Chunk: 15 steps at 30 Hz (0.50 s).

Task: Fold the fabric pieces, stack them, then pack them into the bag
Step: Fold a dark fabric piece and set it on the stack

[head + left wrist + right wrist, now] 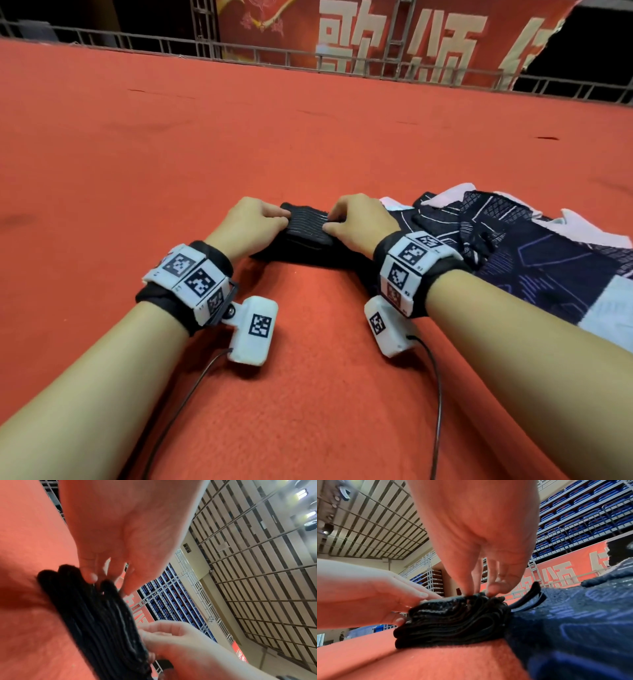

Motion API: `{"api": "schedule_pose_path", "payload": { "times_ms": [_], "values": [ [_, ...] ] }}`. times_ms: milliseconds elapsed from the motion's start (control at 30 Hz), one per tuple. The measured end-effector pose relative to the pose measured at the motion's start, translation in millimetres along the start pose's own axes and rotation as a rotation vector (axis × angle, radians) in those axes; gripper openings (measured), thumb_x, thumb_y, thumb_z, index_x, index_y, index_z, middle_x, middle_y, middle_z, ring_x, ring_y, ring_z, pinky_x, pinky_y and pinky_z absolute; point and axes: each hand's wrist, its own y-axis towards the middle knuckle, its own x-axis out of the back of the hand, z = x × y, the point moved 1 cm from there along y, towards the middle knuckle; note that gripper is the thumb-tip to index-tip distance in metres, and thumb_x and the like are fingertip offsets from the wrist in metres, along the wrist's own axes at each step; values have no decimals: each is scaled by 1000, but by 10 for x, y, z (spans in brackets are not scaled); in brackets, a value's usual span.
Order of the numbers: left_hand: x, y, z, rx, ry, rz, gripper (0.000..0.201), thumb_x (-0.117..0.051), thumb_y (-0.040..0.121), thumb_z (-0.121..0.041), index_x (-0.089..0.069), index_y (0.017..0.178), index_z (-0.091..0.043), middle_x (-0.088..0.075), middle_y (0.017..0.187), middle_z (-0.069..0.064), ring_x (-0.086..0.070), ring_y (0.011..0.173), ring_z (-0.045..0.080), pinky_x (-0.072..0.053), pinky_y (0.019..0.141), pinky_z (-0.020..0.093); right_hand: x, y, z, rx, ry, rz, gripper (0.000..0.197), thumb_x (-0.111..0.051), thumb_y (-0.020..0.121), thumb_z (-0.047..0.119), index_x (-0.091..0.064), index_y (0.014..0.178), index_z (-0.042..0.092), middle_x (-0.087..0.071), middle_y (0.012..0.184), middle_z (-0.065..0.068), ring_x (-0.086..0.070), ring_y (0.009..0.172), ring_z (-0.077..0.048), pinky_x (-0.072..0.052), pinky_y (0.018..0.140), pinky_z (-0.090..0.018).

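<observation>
A folded black fabric stack lies on the red carpeted surface in front of me. My left hand grips its left end, fingers on top and thumb under the upper layers. My right hand pinches the top layers at the right end with curled fingertips. The left wrist view shows the stack's layered edge with fingertips on its far corner. No bag can be made out.
A heap of navy patterned fabric with pink and white pieces lies right of the stack, touching it. A dark strap loop sticks up between them. A metal railing and a red banner bound the far edge.
</observation>
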Motion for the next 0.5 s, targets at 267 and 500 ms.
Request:
{"api": "schedule_pose_path", "payload": {
  "times_ms": [267, 500],
  "values": [
    [174, -252, -60, 50, -288, 84, 29, -47, 106, -22, -57, 133, -21, -61, 121, 4, -58, 99, 16, -52, 77, 32, 147, -131, -135, 30, 272, 55, 37, -57, 100, 42, -68, 123, 16, -71, 115, -2, -67, 107, -24, -54, 95, -41],
    [211, -710, -279, -55, -378, -76, 24, -47, 103, -19, -70, 106, -15, -74, 111, 3, -71, 101, 18, -52, 72, 34, 944, -871, -1109, -73, 258, -145, 37, -55, 100, 45, -74, 100, 14, -74, 99, -3, -66, 99, -22, -50, 94, -39]
  ]
}}
